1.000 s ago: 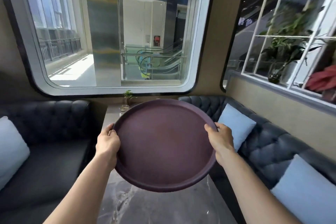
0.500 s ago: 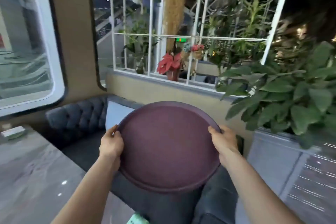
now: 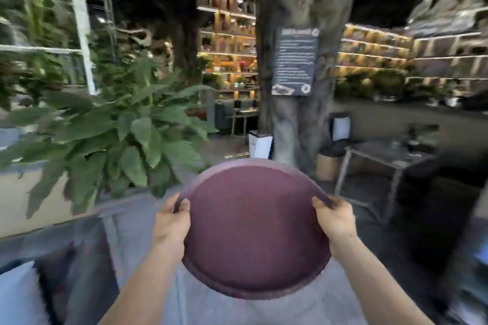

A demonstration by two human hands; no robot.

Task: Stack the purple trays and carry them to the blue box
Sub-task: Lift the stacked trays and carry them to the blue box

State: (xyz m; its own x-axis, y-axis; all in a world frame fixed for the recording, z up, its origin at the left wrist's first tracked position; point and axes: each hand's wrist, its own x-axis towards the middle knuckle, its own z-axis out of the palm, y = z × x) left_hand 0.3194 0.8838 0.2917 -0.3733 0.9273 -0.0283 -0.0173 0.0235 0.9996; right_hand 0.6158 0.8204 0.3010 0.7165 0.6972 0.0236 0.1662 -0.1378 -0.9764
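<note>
1. Left hand (image 3: 171,221) clasps the left rim of the round purple tray (image 3: 254,240), thumb hooked over the edge and fingers hidden beneath.
2. Right hand (image 3: 336,220) is closed on the right rim in the same way, thumb on top.
3. Between the two hands the tray is held in the air, close to the body, its far edge tipped up. Whether more than one tray is stacked there cannot be told.
4. To the near left stands a leafy potted plant (image 3: 124,137).
5. Farther off, beyond the tray, rises a thick tree trunk (image 3: 298,124) bearing a dark sign (image 3: 295,60).
6. Lit shelves (image 3: 229,42) glow at the far side; the whole view is blurred.
</note>
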